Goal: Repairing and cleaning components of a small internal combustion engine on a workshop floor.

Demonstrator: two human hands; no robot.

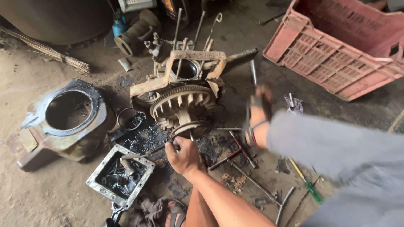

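A rusty, greasy engine block point(185, 90) with a finned flywheel point(179, 105) stands on the dirt floor in front of me. My left hand point(183, 155) is closed around a thin metal rod point(143, 154), just below the small pulley point(189, 127) under the flywheel. The rod runs left over an oily square tray point(97, 174). My right hand point(258, 112) is blurred, to the right of the engine, and grips a metal bar point(253, 71) that points upward. A grey sleeve or cloth point(332, 147) covers the arm behind it.
A pink plastic crate point(336, 46) lies at the upper right. A rusty round housing point(63, 122) sits on the left. Loose rods and a green-handled screwdriver point(309, 185) lie on the ground at the right. A broom point(46, 52) lies far left, and a sandalled foot point(174, 215) is below.
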